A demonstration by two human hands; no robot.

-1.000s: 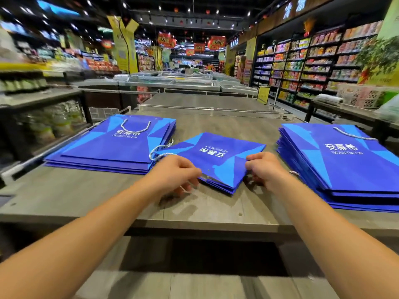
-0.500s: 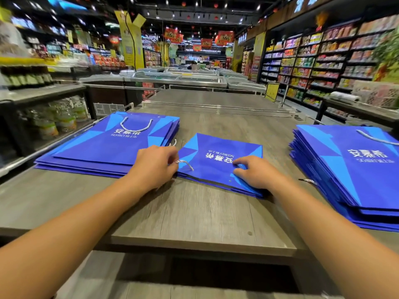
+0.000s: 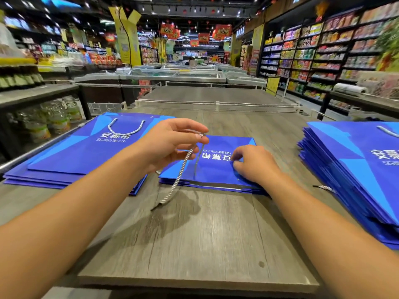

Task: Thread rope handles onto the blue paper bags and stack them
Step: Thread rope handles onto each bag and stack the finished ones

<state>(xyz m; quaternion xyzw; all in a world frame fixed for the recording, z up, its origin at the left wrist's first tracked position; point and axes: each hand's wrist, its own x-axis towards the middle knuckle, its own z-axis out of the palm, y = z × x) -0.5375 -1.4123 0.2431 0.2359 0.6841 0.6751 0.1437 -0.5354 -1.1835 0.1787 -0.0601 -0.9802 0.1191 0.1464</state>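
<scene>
On the grey wooden table (image 3: 200, 244), the left hand (image 3: 168, 145) is pinching a twisted silver rope (image 3: 179, 178) that is hanging down. The right hand (image 3: 252, 165) is pinching the flat blue bag (image 3: 213, 169), lying between two stacks with bare wood in front.

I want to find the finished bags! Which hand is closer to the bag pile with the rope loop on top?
Left. The left hand is raised by that left pile's edge, pinching a rope. The right hand presses the middle bag, farther away.
</scene>
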